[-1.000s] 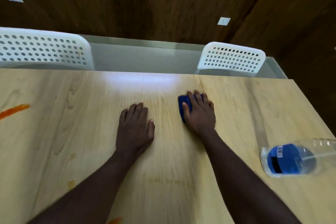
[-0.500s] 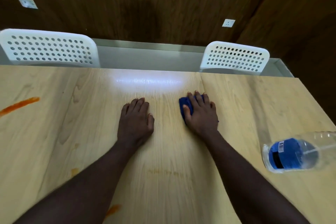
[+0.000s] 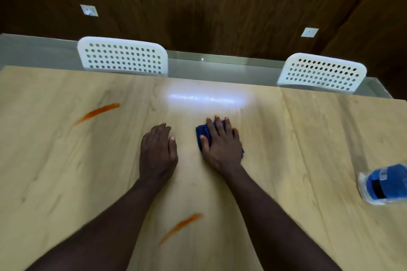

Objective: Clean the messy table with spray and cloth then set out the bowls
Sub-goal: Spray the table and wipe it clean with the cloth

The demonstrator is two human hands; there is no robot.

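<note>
Blue cloth (image 3: 202,134) flat under my right hand (image 3: 221,146), fingers straight, pressing it onto the tabletop (image 3: 308,138). Left hand (image 3: 157,154) rests flat just left of the cloth, holding nothing. Orange streak (image 3: 98,113) sits well left of the cloth, and careless wiping could smear it wider.

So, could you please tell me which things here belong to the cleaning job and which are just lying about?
Job:
blue cloth, pressed flat under the right hand
two orange streaks
table, with the left hand flat on it
blue-labelled bottle on its side, likely the spray

Just about:
two white chairs
wall sockets
</note>
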